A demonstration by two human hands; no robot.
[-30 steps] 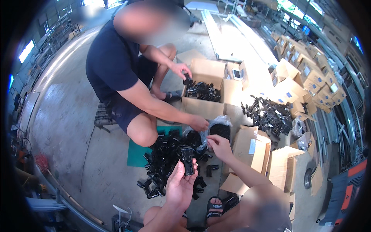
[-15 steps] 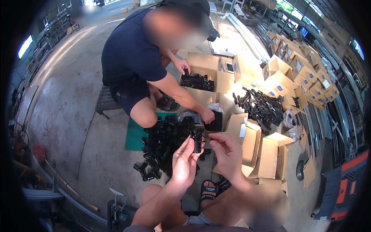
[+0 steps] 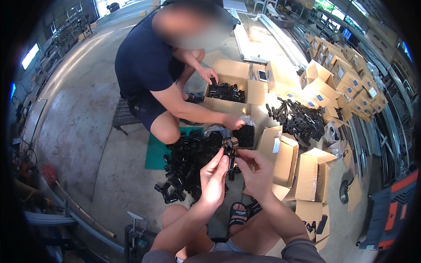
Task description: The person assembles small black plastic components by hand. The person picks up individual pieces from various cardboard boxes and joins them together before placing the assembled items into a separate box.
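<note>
A glossy black pipe fitting (image 3: 231,151) with a ring-shaped top and a narrower stem is held up in front of me. My left hand (image 3: 213,177) is closed on it, with fingers and thumb around its left side. My right hand (image 3: 256,173) is pinched against the fitting's right side; whatever lies between thumb and fingertip is too small to make out. Beneath my hands spreads a heap of similar black fittings (image 3: 186,164). Just beyond them stands a box of small black pieces (image 3: 244,136), where a co-worker's hand (image 3: 235,122) reaches in, blurred.
The co-worker sits on a woven stool (image 3: 125,115), other hand at a carton (image 3: 226,106) of black parts. More black parts (image 3: 302,120) lie on the floor at right, near open cartons (image 3: 307,177) and stacked boxes (image 3: 351,79). A green mat (image 3: 155,153) lies under the heap.
The fitting has turned so its ring opening shows, and has shifted slightly right. My right hand has come in against it. The co-worker's head and arm have moved slightly.
</note>
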